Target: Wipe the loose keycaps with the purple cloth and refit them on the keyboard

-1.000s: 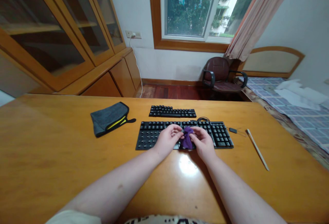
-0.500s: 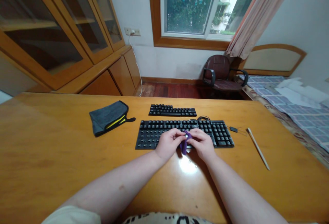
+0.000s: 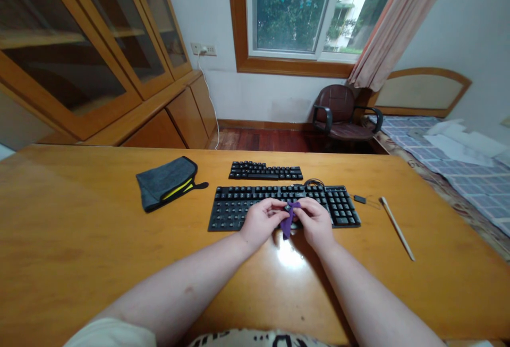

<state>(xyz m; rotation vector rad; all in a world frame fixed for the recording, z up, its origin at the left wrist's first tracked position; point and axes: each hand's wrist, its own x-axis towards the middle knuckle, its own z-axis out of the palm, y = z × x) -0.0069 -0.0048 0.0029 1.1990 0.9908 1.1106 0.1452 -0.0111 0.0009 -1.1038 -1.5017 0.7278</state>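
Between my two hands is a small purple cloth point(image 3: 286, 227), its lower end hanging free. My left hand point(image 3: 261, 222) pinches it with thumb and fingertips from the left. From the right, my right hand point(image 3: 317, 223) closes its fingertips on the cloth's upper edge. Something small and greyish shows at the fold, too little to name. Both hands are over the front of a black keyboard point(image 3: 342, 206), whose left-hand keys are stripped to bare switches. Behind it, loose black keycaps point(image 3: 265, 170) stand in keyboard-like rows.
A grey cloth point(image 3: 165, 182) with yellow lining lies folded at the left. Right of the keyboard are a small black tool with wire loops point(image 3: 359, 199) and a thin pale stick point(image 3: 397, 229). Beyond the wooden desk point(image 3: 99, 246) stands an armchair point(image 3: 338, 113).
The purple cloth's upper part has spread toward my right hand, and its hanging end looks wider. Both hands stay in nearly the same place. The whole view has shifted slightly.
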